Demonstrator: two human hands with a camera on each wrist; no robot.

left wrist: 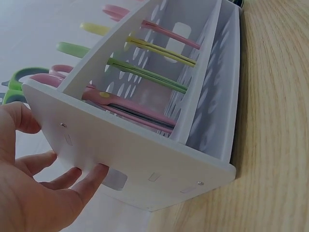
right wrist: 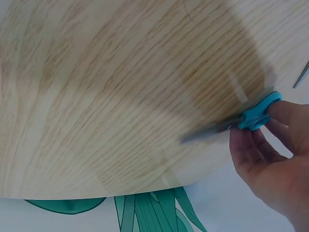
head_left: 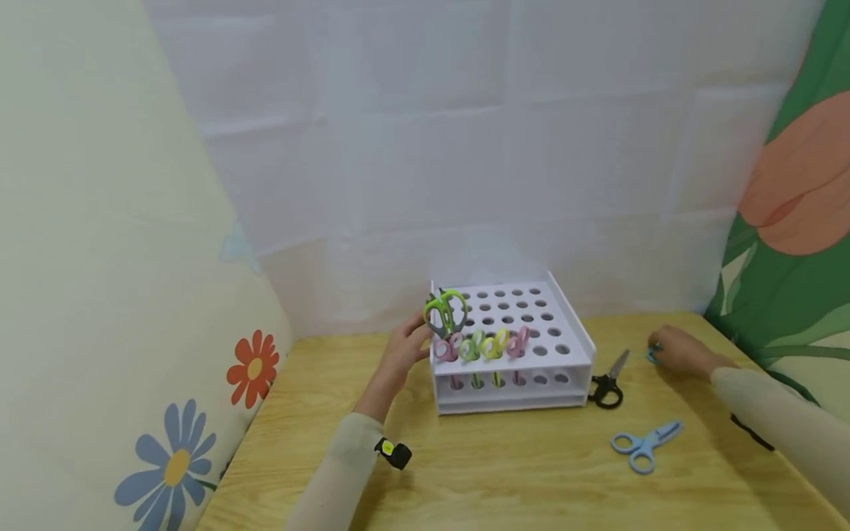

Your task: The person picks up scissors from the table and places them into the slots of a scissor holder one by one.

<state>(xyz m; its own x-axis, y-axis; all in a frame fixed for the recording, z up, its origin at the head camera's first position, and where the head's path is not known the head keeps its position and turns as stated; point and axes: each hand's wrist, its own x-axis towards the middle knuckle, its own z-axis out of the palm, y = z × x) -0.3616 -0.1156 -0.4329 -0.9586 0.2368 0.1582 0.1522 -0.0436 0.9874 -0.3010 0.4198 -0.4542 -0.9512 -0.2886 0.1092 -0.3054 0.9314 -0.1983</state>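
Note:
My right hand (right wrist: 270, 150) pinches a pair of scissors by its teal handles (right wrist: 260, 113); the grey blade points away from the fingers, just over the table. At the left end of a white perforated rack (head_left: 511, 398), my left hand (head_left: 403, 354) touches the side panel (left wrist: 116, 150) with outstretched fingertips, beside an oval cut-out. Green-and-grey scissors (head_left: 446, 310) stand in the rack near that hand. Along its front row, pink scissors (head_left: 446, 348), green scissors (head_left: 471, 346), yellow scissors (head_left: 494, 344) and another pink pair (head_left: 518, 342) stand with blades down through the holes.
Black-handled scissors (head_left: 607, 387) lie on the table (head_left: 518, 472) just right of the rack. Light blue scissors (head_left: 644, 446) lie nearer the front. A white sheet (head_left: 412, 162) hangs behind the table, with flower-patterned walls at both sides.

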